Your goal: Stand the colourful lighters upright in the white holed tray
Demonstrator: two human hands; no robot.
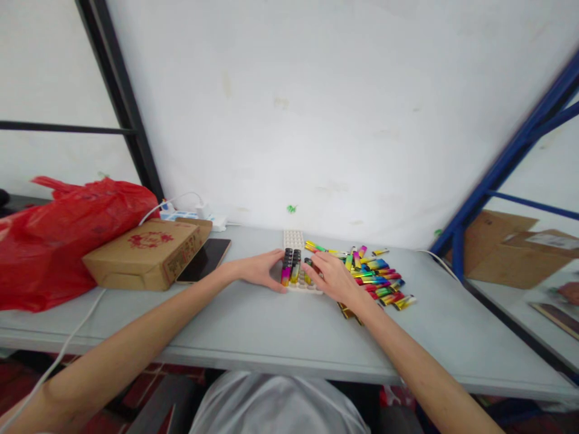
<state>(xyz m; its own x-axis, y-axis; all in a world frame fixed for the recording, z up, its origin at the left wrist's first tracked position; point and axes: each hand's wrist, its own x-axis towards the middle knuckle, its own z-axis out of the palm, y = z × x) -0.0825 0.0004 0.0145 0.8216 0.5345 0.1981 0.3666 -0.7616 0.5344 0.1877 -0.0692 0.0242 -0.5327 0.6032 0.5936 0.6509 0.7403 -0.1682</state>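
Observation:
A pale tray (312, 290) with round holes lies on the table, and lighters (295, 274) with black tops stand upright in rows on its left side. My left hand (263, 270) holds the tray's left side, thumb at the front corner and fingers farther back. Over the tray's right part, my right hand (333, 276) has its thumb and fingers closed on a yellowish lighter (307, 276). That lighter is upright; whether its base sits in a hole, I cannot tell. A loose pile of shiny multicoloured lighters (382, 280) lies to the right, partly hidden by my right hand.
Behind the tray is another pale holed piece (293, 239), close to the wall. On the left are a cardboard box (147, 253), a dark phone-like slab (205, 260), a red plastic bag (76, 235) and a white power strip (219, 223). A blue metal frame (502, 147) rises at right.

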